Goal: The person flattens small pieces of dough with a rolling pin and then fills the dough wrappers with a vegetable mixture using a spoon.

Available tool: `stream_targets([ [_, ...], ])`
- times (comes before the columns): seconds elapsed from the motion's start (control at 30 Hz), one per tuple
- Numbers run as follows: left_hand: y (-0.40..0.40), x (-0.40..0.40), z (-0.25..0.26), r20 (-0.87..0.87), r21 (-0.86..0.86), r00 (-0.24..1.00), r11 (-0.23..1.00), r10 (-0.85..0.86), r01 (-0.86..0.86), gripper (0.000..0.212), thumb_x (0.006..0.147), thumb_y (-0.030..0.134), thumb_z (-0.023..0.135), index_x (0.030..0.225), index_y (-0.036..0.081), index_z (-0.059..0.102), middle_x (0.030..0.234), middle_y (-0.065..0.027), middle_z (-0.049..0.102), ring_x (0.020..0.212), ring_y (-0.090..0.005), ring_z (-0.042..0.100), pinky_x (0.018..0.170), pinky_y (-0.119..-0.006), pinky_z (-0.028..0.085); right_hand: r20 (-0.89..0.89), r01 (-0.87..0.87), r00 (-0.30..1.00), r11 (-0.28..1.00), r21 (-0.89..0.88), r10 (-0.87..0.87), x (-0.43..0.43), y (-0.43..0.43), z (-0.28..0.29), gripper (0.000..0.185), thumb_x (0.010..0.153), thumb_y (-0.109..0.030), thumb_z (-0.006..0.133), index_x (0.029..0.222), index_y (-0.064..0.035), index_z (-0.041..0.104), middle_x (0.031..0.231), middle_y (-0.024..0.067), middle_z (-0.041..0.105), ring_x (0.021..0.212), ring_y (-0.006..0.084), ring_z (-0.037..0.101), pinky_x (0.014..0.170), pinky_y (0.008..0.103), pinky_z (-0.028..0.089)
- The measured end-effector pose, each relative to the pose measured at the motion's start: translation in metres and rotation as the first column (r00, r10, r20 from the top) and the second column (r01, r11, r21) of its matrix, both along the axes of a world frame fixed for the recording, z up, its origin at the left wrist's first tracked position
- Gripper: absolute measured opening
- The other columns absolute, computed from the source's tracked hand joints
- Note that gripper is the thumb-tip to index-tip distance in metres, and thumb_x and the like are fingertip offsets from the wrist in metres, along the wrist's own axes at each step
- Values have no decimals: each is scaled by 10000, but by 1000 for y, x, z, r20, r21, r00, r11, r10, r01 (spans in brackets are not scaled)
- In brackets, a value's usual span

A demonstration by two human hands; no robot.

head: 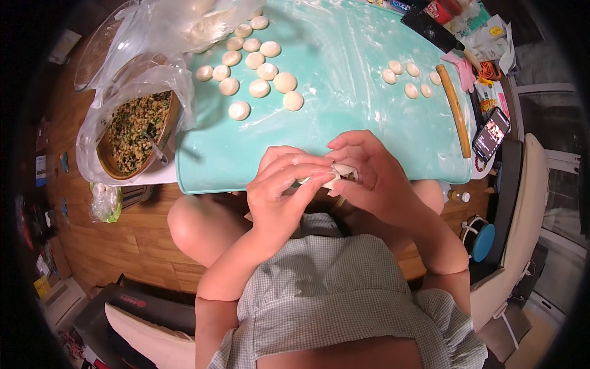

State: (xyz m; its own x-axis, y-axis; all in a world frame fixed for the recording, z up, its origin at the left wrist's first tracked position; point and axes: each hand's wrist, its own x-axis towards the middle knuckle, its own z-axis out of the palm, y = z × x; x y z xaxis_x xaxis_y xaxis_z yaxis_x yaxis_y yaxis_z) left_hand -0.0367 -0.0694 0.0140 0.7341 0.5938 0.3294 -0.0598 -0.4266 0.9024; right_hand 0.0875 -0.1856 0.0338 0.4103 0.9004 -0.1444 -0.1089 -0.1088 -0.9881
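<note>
Between my two hands is a partly folded dough wrapper [342, 171], and some dark filling shows through its gap on the right. My left hand [281, 177] pinches the wrapper's left side with thumb and fingers. My right hand [373, 173] cups the other side, its thumb against the lower edge. Both hands are above the near edge of a floured turquoise mat [332, 120]. Flattened dough rounds [259, 88] lie on the mat beyond my left hand. Several smaller dough pieces [411, 91] lie farther off on the right.
At left, an oval bowl [174, 121] lined with plastic holds minced filling [133, 124] and a spoon [156, 150]. A wooden rolling pin [454, 110] lies along the mat's right side, beside a phone [492, 133]. A black-bladed cleaver [433, 30] rests at back right. A plastic bag [203, 23] covers dough at back left.
</note>
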Motion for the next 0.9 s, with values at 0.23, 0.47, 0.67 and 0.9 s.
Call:
stream_targets([
  [0.23,-1,0,-1,49,188,999,982,-2,-7,104,731,29,673,832,37,696,904,-38,679,882,-206,572,764,-300,461,109,-94,989,992,-81,102,2,3,5,413,781,-30,640,1152,-46,459,964,86,592,901,133,600,801,259,473],
  [0.47,8,-14,-4,-45,-326,998,945,-33,17,253,843,23,570,1087,-3,631,1050,-109,657,957,-197,578,864,-305,445,-2,-10,1000,997,-75,9,6,0,8,354,818,31,598,1138,-18,455,1053,99,582,953,143,583,758,244,491],
  [0.67,-14,-20,-5,9,-475,995,875,-99,91,364,900,51,485,1255,-27,500,1293,-158,510,1190,-247,479,973,-342,391,-44,18,999,997,-72,-21,8,1,5,273,845,26,575,1091,-10,463,1069,108,576,965,140,578,746,243,499],
  [0.9,-28,-16,-10,150,-460,978,865,-147,201,481,957,144,384,1400,-11,279,1458,-172,268,1310,-278,325,995,-396,386,-19,47,999,999,-1,-47,5,7,1,219,873,-16,559,1076,-14,477,1006,74,591,910,120,589,747,237,508],
])
